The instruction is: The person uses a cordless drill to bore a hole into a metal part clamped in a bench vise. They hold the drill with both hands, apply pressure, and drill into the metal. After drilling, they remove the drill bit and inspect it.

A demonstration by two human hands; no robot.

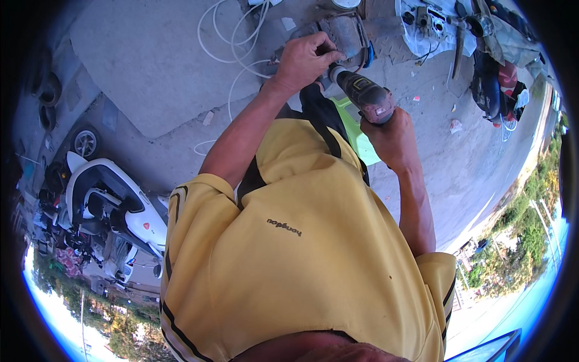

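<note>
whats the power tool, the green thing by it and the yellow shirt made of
Power tool: dull, scuffed, rounded housing, probably moulded plastic. Green thing: likely plastic, smooth and evenly coloured. Yellow shirt: matt fabric, going by its soft folds.

Your left hand extended ahead in a bent, pinch-like pose, left forearm slanting inward, your right hand curled tight, right forearm bare.
</note>
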